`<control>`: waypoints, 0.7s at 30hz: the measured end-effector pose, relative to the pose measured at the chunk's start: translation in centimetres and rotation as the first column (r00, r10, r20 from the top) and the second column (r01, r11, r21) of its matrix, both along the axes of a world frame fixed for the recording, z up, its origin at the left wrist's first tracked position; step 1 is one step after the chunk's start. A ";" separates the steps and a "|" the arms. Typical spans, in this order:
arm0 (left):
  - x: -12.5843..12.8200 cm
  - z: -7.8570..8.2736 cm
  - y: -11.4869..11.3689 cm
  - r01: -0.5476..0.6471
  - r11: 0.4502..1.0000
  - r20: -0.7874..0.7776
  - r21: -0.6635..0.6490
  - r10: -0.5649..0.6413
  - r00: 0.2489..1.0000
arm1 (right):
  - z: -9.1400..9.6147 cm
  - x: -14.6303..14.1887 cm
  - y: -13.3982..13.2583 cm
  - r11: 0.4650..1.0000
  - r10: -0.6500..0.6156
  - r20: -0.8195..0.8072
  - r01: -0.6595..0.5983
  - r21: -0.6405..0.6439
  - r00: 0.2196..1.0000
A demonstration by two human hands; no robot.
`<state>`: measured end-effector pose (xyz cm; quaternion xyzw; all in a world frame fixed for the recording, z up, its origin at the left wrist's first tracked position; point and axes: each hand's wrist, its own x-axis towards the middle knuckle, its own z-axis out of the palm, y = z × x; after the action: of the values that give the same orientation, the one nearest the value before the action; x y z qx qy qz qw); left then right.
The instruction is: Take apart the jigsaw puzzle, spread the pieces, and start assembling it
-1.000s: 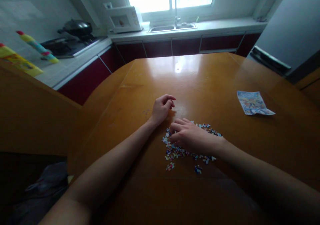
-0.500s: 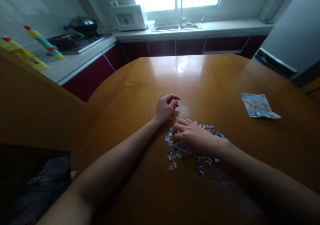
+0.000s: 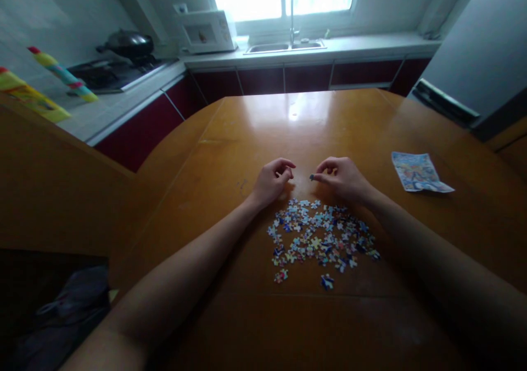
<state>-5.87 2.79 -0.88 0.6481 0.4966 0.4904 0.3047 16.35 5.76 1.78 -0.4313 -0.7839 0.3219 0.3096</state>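
Between the thumb and fingertips of my right hand (image 3: 341,178) is a small dark jigsaw puzzle piece (image 3: 312,177), held just above the table behind the pile. Facing it across a short gap, my left hand (image 3: 273,180) has loosely bent fingers, with thumb and index finger apart and nothing visible between them. In front of both hands lies a spread of loose puzzle pieces (image 3: 315,243), mostly pale blue and white with some dark blue. Two small clusters sit at its near edge, one reddish (image 3: 281,275) and one dark blue and white (image 3: 327,281).
A creased printed sheet (image 3: 420,170) lies on the wooden table (image 3: 197,195) to the right. Beyond are a sink (image 3: 269,48), a microwave (image 3: 208,32) and a stove (image 3: 119,77) with a wok (image 3: 129,44). Yellow bottles stand at left; a fridge (image 3: 473,47) is at right.
My right hand has lifted from the pile and moved away from me, now with a puzzle piece in its fingertips. More of the pile shows. My left hand has stayed nearly in place, its thumb and index finger further apart.
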 end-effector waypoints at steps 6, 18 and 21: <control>0.4 0.3 -0.6 0.064 0.998 -0.181 -0.004 -0.064 0.981 | -2.6 0.3 1.3 0.996 0.065 0.027 -0.063 -0.058 0.998; -0.1 0.2 -0.5 0.149 0.989 -0.334 0.024 -0.133 0.933 | -3.3 0.5 1.2 0.998 0.035 -0.082 -0.030 0.061 0.996; 0.0 0.2 -0.6 0.162 0.986 -0.386 0.029 -0.138 0.912 | -3.3 0.8 1.0 0.997 0.052 -0.067 -0.048 0.060 0.996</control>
<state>-5.85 2.19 -0.65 0.7763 0.4804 0.3444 0.2189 17.13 6.79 -1.47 -0.3910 -0.7925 0.3213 0.3403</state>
